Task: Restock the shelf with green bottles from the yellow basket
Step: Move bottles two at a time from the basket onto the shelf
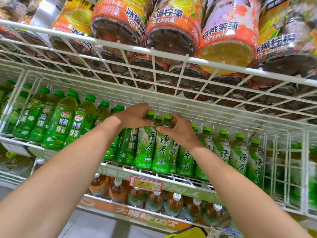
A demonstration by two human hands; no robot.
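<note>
Both bare forearms reach up from the bottom corners and meet at the middle wire shelf [171, 176]. At its front edge, the left hand [133, 116] closes its grip over the shoulder of a green bottle [145, 148], fingers curled around the neck just under the green cap. Beside it the right hand [178, 128] wraps its grip around the neck of a second bottle [162, 152], thumb pressed across the front of the label. These two bottles stand upright and touch each other, their bases at the shelf's front lip. To their right runs a row of matching bottles [238, 152] with white and green labels; to their left stand darker green bottles [60, 124] with a different label (a red oval logo near the top). A yellow price tag [145, 183] hangs from the shelf edge just below the held pair. Underneath, on the next shelf down, sit brown tea bottles [154, 200] with white caps. Overhead, large orange-labelled bottles [173, 31] lie on a white wire rack [154, 66], seen from below. At the bottom edge a corner of the yellow basket [188, 233] shows between the arms, its contents out of view.
</note>
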